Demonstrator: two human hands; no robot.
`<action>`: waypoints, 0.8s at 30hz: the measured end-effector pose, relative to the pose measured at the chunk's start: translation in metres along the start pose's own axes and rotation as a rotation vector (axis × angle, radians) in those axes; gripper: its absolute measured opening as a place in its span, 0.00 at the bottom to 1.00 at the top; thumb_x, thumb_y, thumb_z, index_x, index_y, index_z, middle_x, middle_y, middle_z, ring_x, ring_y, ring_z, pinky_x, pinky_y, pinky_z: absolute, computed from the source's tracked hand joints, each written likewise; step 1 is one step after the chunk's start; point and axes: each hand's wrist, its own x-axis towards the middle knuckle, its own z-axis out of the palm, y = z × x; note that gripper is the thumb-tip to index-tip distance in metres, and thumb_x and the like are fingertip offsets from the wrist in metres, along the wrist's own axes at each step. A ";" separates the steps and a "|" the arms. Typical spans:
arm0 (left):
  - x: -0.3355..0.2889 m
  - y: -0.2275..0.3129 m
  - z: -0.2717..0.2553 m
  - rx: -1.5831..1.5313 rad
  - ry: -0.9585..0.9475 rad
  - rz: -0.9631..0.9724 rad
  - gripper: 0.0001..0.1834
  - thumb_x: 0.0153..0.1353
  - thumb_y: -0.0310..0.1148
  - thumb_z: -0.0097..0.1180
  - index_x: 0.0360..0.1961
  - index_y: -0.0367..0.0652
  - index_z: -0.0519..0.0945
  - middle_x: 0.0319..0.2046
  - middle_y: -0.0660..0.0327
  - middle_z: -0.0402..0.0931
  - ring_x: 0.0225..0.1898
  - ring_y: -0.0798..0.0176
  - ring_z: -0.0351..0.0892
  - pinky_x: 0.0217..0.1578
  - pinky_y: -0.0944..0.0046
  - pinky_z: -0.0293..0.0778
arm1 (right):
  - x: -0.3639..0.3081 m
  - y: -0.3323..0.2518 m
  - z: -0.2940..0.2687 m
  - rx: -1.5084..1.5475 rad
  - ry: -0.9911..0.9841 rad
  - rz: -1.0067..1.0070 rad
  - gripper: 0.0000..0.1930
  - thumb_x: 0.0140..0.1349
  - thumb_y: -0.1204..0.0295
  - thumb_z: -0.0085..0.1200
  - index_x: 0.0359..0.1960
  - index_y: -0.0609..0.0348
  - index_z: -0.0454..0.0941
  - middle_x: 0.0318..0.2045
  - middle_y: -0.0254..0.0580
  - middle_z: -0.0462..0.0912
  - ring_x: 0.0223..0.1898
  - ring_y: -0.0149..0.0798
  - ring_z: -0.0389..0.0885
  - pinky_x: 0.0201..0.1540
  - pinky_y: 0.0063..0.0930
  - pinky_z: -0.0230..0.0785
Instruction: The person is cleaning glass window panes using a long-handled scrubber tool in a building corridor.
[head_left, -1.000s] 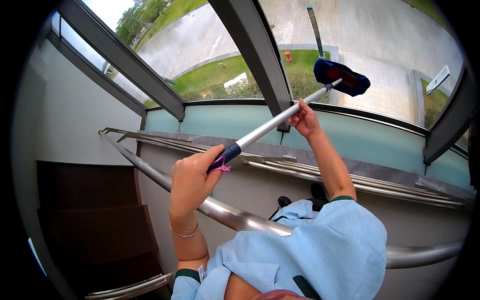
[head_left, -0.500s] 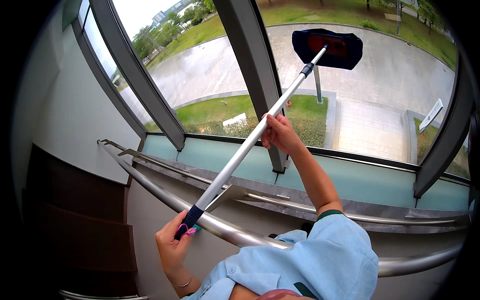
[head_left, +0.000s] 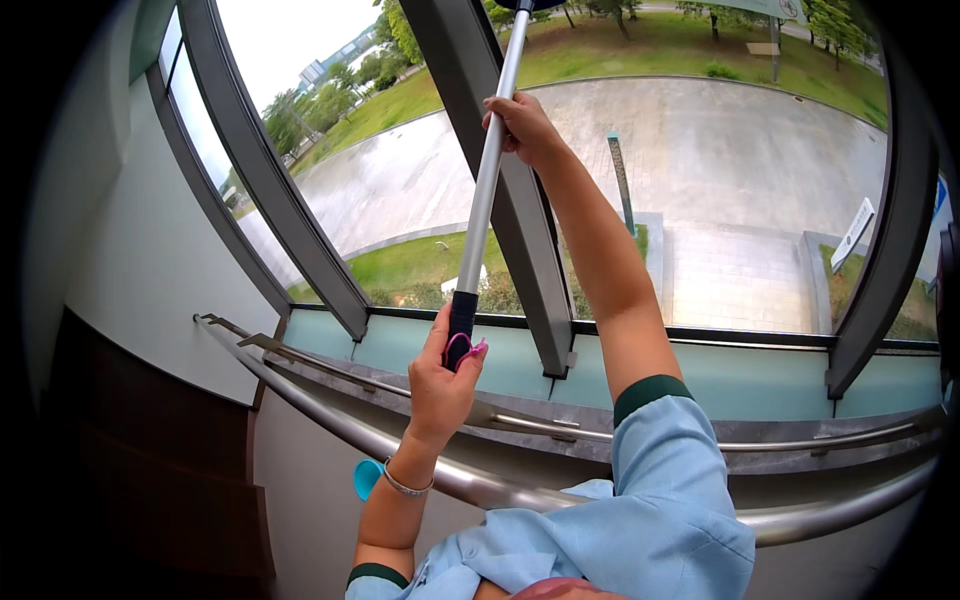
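The left hand [head_left: 440, 392] has its grip closed around the dark handle [head_left: 463, 312] of a silver pole [head_left: 484, 205], a pink cord [head_left: 472, 350] looped beside the fingers. Well above, the right hand [head_left: 528, 132] curls its grip around the shaft. That wide spacing probably steadies the long pole and helps carry the dark blue head [head_left: 544, 4], mostly out of view above the upper grip. Below the left grip runs a metal handrail [head_left: 480, 484], presumably guarding the edge.
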 end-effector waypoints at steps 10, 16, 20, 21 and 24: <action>-0.031 -0.022 -0.070 0.374 -0.045 -0.031 0.35 0.50 0.20 0.59 0.62 0.43 0.68 0.24 0.58 0.76 0.24 0.75 0.67 0.30 0.75 0.69 | -0.061 0.052 0.000 0.176 0.090 0.041 0.10 0.51 0.77 0.53 0.32 0.62 0.64 0.19 0.50 0.78 0.06 0.28 0.62 0.06 0.22 0.51; -0.047 -0.007 -0.122 0.649 -0.110 -0.004 0.35 0.46 0.20 0.62 0.60 0.49 0.73 0.30 0.52 0.79 0.26 0.60 0.74 0.31 0.68 0.73 | -0.117 0.078 -0.001 0.337 0.134 0.123 0.10 0.50 0.81 0.52 0.30 0.60 0.62 0.19 0.56 0.78 0.05 0.29 0.61 0.06 0.22 0.51; -0.051 0.003 -0.133 0.758 -0.188 0.054 0.36 0.44 0.22 0.64 0.59 0.54 0.74 0.32 0.49 0.79 0.27 0.47 0.78 0.31 0.60 0.75 | -0.151 0.096 -0.010 0.381 0.185 0.190 0.08 0.51 0.80 0.51 0.24 0.59 0.63 0.20 0.56 0.79 0.05 0.30 0.61 0.06 0.23 0.51; -0.051 0.008 -0.133 0.781 -0.210 0.055 0.36 0.44 0.22 0.64 0.59 0.54 0.74 0.31 0.49 0.79 0.27 0.47 0.78 0.31 0.60 0.74 | -0.158 0.100 -0.014 0.389 0.190 0.204 0.07 0.51 0.80 0.51 0.23 0.59 0.64 0.20 0.56 0.79 0.05 0.30 0.61 0.06 0.23 0.51; -0.048 0.027 -0.132 0.860 -0.276 0.051 0.36 0.43 0.23 0.65 0.58 0.54 0.74 0.29 0.51 0.79 0.27 0.48 0.78 0.30 0.59 0.74 | -0.176 0.105 -0.023 0.404 0.254 0.260 0.06 0.52 0.77 0.50 0.22 0.61 0.67 0.20 0.54 0.79 0.06 0.30 0.62 0.07 0.24 0.50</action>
